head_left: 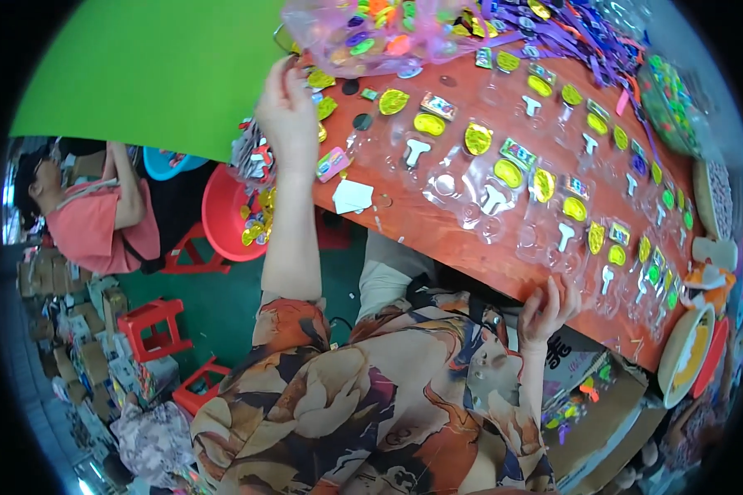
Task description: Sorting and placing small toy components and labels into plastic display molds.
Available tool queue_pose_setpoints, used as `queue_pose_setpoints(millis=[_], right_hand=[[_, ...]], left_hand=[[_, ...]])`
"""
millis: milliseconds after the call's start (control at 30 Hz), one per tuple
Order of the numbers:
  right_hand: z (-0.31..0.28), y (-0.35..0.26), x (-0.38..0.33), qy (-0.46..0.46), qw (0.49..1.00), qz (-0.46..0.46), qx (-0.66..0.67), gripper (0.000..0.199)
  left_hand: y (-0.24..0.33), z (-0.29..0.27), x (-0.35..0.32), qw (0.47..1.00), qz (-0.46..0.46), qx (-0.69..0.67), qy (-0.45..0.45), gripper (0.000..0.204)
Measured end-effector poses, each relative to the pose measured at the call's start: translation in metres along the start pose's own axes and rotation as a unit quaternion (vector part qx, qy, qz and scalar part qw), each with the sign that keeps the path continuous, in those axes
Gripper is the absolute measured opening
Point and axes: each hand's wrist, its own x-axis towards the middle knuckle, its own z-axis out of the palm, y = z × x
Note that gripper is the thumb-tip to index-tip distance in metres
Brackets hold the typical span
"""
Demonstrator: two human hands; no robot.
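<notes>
Up at the tabletop's [437, 227] far-left corner, the left hand [287, 103] reaches to the green sheet [149, 70], grip curled at its lower-right edge; a pinch I cannot confirm. Sheet spreads left from it, one only. Right hand [546, 309] hooks the near edge, holding nothing loose. Blister trays [504, 177] run rightward, too many to count; two red stools [153, 326] below.
</notes>
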Motion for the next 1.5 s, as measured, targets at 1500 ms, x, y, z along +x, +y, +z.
queue_pose_setpoints(millis=[1500], right_hand=[[-0.059,0.087,-0.01,0.114,0.968,0.206,-0.079,0.04]], left_hand=[[0.294,0.676,-0.113,0.711,0.192,0.175,-0.653,0.074]])
